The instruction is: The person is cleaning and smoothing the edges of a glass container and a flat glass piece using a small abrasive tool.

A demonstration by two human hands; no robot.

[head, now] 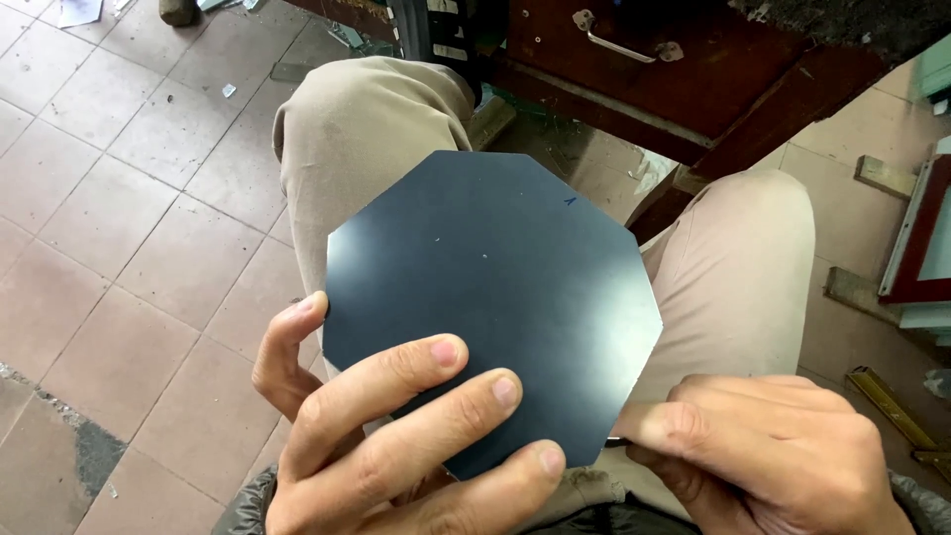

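Observation:
A dark grey, flat octagonal plate [495,297] is held over my lap. My left hand [386,446] grips it from below left, thumb along the left edge and three fingers spread across its face. My right hand [763,446] pinches the plate's lower right edge, with a thin dark tip showing between the fingers; what that tip belongs to is hidden. A tiny blue mark sits near the plate's upper right corner.
My knees in beige trousers [367,129] lie under the plate. A dark red wooden cabinet [693,69] with a metal handle stands ahead. Tiled floor [119,198] spreads left, with small shards on it. Framed panels [921,248] and wooden strips lie at right.

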